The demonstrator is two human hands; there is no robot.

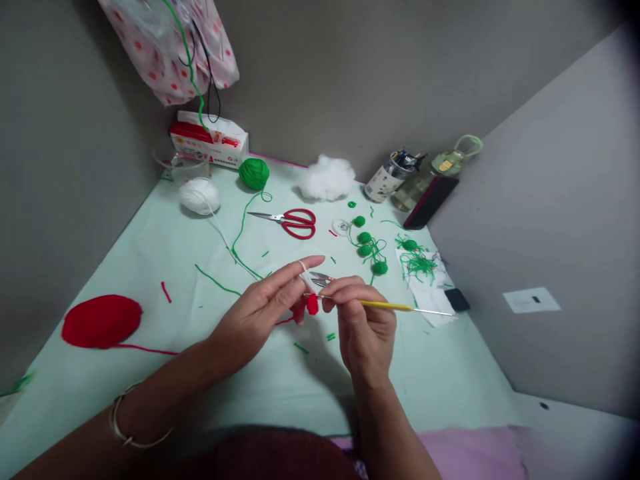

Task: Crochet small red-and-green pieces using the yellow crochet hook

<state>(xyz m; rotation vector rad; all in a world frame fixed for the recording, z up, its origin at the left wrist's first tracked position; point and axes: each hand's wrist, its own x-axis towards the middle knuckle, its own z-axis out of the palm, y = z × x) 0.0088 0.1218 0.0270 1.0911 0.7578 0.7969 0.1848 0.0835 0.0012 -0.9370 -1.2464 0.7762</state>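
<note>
Both hands meet above the middle of the desk [150, 260]. The left hand [260, 307] stretches its forefinger out flat with white yarn [305, 275] looped over it, the other fingers pinching a small red crochet piece [312, 305]. The right hand [363, 327] is closed around a yellow crochet hook [395, 306], its tip at the red piece. Small snips [320, 277] lie just behind the fingers. Further back lie red scissors [293, 222], a green yarn ball [253, 173] and a white yarn ball [200, 195]; a red yarn ball [101, 321] lies left.
</note>
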